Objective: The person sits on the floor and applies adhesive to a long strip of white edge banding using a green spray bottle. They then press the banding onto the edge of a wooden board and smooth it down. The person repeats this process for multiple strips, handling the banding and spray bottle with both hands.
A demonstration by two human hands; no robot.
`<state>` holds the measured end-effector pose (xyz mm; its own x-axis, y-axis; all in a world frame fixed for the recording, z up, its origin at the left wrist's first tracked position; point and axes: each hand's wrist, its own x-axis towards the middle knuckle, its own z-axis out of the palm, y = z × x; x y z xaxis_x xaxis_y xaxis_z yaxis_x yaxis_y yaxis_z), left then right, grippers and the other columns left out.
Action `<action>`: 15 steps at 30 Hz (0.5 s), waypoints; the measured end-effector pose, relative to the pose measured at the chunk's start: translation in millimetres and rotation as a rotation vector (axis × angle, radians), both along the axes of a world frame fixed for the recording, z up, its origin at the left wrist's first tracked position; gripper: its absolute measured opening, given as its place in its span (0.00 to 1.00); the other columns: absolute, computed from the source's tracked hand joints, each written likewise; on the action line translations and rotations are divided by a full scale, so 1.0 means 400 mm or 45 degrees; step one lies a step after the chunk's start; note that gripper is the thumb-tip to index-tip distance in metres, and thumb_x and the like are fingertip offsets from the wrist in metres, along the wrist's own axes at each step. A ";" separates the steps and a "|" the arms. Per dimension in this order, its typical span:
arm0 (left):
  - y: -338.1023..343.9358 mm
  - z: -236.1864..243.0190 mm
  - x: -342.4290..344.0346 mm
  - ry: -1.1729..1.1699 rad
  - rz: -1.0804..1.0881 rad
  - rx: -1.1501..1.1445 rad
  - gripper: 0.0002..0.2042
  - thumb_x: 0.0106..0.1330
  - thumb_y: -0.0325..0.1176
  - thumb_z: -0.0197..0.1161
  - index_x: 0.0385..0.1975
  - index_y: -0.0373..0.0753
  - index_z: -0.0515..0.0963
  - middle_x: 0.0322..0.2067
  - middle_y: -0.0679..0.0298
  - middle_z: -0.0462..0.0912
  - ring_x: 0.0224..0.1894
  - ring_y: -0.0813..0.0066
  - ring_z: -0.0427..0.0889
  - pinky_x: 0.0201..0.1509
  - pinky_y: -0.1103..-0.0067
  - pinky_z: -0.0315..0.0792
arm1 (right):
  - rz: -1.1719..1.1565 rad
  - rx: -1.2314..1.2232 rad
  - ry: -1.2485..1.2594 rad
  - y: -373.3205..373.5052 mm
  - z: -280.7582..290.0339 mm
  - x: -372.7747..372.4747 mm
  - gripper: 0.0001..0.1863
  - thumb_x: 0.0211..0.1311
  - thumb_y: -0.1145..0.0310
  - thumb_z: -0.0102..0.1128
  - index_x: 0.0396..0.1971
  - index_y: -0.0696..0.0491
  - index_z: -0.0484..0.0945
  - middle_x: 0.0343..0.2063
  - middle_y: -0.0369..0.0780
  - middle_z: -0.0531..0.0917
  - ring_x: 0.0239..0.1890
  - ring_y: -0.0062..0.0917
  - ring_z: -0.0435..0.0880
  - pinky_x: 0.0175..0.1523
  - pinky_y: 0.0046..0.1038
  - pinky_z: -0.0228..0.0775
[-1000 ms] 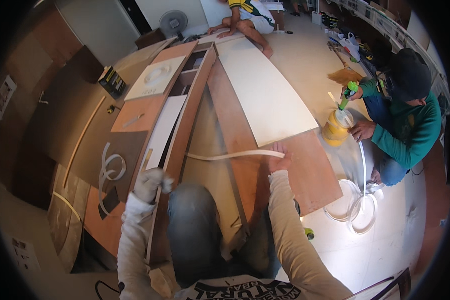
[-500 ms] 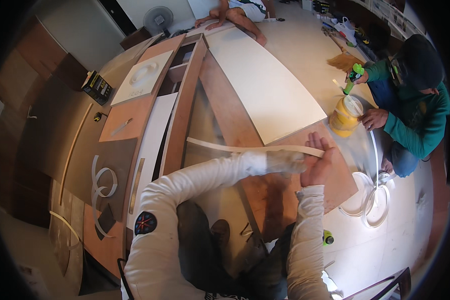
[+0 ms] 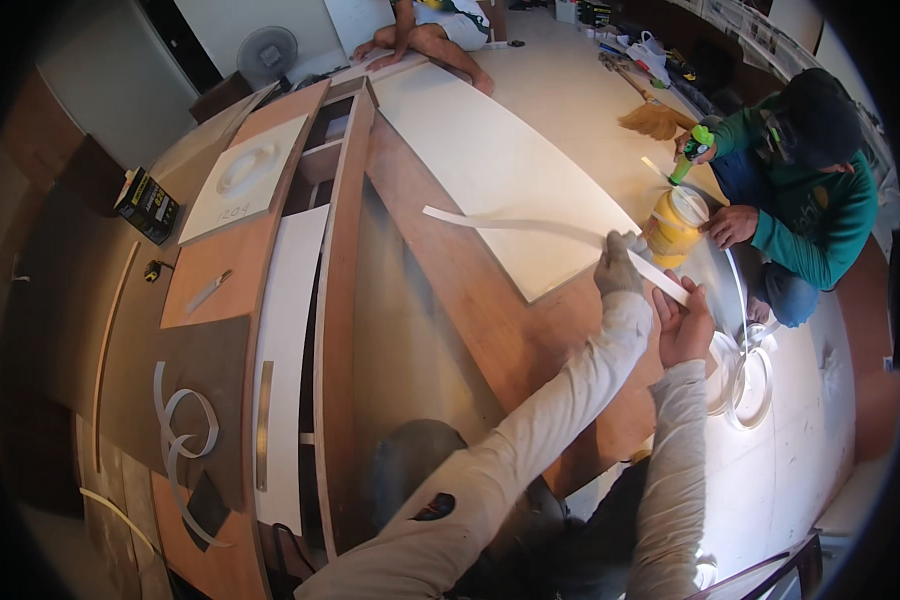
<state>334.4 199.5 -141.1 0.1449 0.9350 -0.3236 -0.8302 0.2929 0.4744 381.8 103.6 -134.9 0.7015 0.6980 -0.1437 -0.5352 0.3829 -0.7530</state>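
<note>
A long, thin white edging strip (image 3: 530, 228) arcs over the curved white panel (image 3: 470, 130), its free end hanging to the left. My gloved left hand (image 3: 619, 266) closes round the strip near the panel's right corner. My bare right hand (image 3: 684, 322) pinches the strip's other end between thumb and fingers, just to the right and nearer to me. Under the panel lies a reddish-brown board (image 3: 450, 265), partly covered by my arms.
To the right, a co-worker in green (image 3: 815, 230) holds a green tool over a yellow tub (image 3: 675, 232), beside coiled strips (image 3: 750, 390). A bench at left bears a knife (image 3: 210, 288), a curled strip (image 3: 210, 430) and a dark can (image 3: 147, 205). Another person (image 3: 440, 40) sits at the back.
My left hand has slid from beside the right wrist to a point farther forward along the strip. My right hand has moved right, its fingers now curled on the end. The view has shifted.
</note>
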 end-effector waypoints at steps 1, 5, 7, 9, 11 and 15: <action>0.043 0.000 -0.010 -0.074 -0.026 -0.095 0.23 0.70 0.50 0.52 0.37 0.31 0.75 0.31 0.60 0.80 0.30 0.71 0.78 0.37 0.77 0.75 | 0.104 -0.099 -0.099 0.015 0.001 0.006 0.21 0.73 0.57 0.42 0.50 0.62 0.66 0.45 0.52 0.79 0.43 0.36 0.84 0.44 0.30 0.81; 0.135 0.001 -0.045 -0.395 -0.007 -0.374 0.20 0.72 0.47 0.49 0.25 0.35 0.73 0.21 0.65 0.73 0.20 0.76 0.70 0.25 0.79 0.67 | 0.396 -0.457 -0.571 0.073 0.045 0.033 0.18 0.68 0.58 0.53 0.45 0.60 0.73 0.35 0.46 0.83 0.32 0.27 0.85 0.33 0.23 0.79; 0.154 0.005 -0.047 -0.515 0.127 -0.407 0.21 0.72 0.46 0.49 0.20 0.38 0.70 0.17 0.68 0.68 0.17 0.77 0.65 0.20 0.80 0.62 | 0.562 -0.555 -0.783 0.084 0.093 0.025 0.18 0.67 0.60 0.56 0.43 0.61 0.74 0.33 0.46 0.84 0.32 0.27 0.85 0.32 0.20 0.79; 0.123 0.023 -0.061 -0.626 -0.032 -0.340 0.21 0.71 0.49 0.49 0.18 0.41 0.68 0.15 0.71 0.65 0.16 0.80 0.63 0.17 0.81 0.57 | 0.473 -0.747 -1.034 0.085 0.099 0.025 0.11 0.63 0.66 0.59 0.36 0.59 0.79 0.31 0.40 0.85 0.32 0.25 0.85 0.32 0.22 0.77; 0.113 0.027 -0.030 -0.438 0.007 -0.499 0.21 0.70 0.49 0.50 0.19 0.41 0.68 0.16 0.71 0.65 0.17 0.80 0.65 0.19 0.81 0.59 | 0.315 -0.894 -1.425 0.078 0.071 0.061 0.08 0.60 0.68 0.60 0.33 0.57 0.81 0.31 0.41 0.85 0.32 0.28 0.85 0.33 0.26 0.77; 0.101 0.038 0.013 -0.492 0.050 -0.529 0.20 0.70 0.48 0.51 0.20 0.41 0.68 0.16 0.71 0.65 0.18 0.80 0.66 0.19 0.81 0.60 | -0.063 -0.848 -2.470 0.057 0.062 0.099 0.06 0.56 0.69 0.60 0.31 0.52 0.83 0.36 0.46 0.83 0.44 0.40 0.80 0.51 0.37 0.69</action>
<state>339.5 239.8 -125.7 0.2936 0.7474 -0.5960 -0.9346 0.3555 -0.0145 421.4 126.4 -110.3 0.2310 0.8436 0.4848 0.9677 -0.1474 -0.2047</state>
